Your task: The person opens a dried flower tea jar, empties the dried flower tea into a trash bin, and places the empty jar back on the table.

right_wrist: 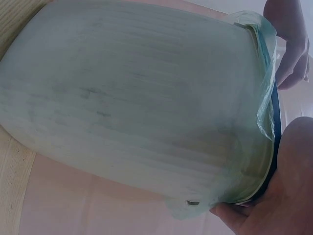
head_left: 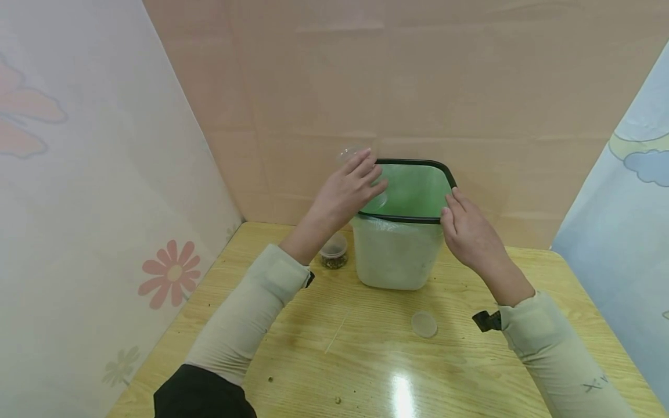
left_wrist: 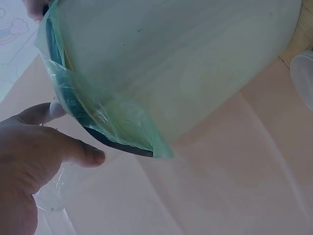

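Observation:
A pale trash bin (head_left: 398, 255) with a black rim and a green bag liner (head_left: 418, 186) stands upright on the table. At its upper left, my left hand (head_left: 351, 188) holds a clear plastic container (head_left: 349, 154) tilted over the rim. Much of that container is hidden behind the fingers; part of the clear plastic (left_wrist: 51, 193) shows beside the palm in the left wrist view. On the bin's right side, my right hand (head_left: 473, 238) grips the rim, with the thumb (right_wrist: 230, 215) against the bin in the right wrist view.
A small clear jar (head_left: 333, 253) with dark bits in it stands left of the bin. In front lie a round translucent lid (head_left: 424, 324) and a thin pale strip (head_left: 337, 332). Small crumbs (head_left: 337, 400) dot the table's near part. Papered walls stand behind and at both sides.

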The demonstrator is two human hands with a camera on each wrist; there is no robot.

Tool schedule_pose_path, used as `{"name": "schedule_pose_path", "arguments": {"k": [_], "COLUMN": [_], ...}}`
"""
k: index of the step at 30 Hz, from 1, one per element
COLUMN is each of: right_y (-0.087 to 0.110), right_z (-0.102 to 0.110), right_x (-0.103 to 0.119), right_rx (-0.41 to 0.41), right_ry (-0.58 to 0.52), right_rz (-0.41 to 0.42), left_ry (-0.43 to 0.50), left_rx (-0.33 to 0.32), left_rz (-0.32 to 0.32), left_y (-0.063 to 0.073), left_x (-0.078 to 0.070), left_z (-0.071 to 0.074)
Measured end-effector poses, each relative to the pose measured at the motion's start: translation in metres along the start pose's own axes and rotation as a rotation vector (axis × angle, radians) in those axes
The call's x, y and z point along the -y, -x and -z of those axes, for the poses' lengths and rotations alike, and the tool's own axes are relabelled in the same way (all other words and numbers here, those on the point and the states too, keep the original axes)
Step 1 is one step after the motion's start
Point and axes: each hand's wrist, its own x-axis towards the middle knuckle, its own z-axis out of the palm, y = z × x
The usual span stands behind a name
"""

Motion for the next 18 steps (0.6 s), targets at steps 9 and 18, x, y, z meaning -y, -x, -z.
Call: {"name": "schedule_pose_path", "arguments": {"k": [9,18], "right_y": [0.0011,0.0016], "right_z": [0.0012,0.0020], "right_x": [0.0007,0.0007], "right_rx": [-0.007,0.001], "right_ry": [0.000,-0.005], "right_rz": [0.003,-0.006], "left_ry": [-0.018,-0.010], "left_rx": [-0.010,-0.048], "left_rz": [-0.007,0.030], "left_y": [-0.0019,-0.0025], "left_x": [-0.0033,-0.0057], "left_z": [0.0017,0.0010]}}
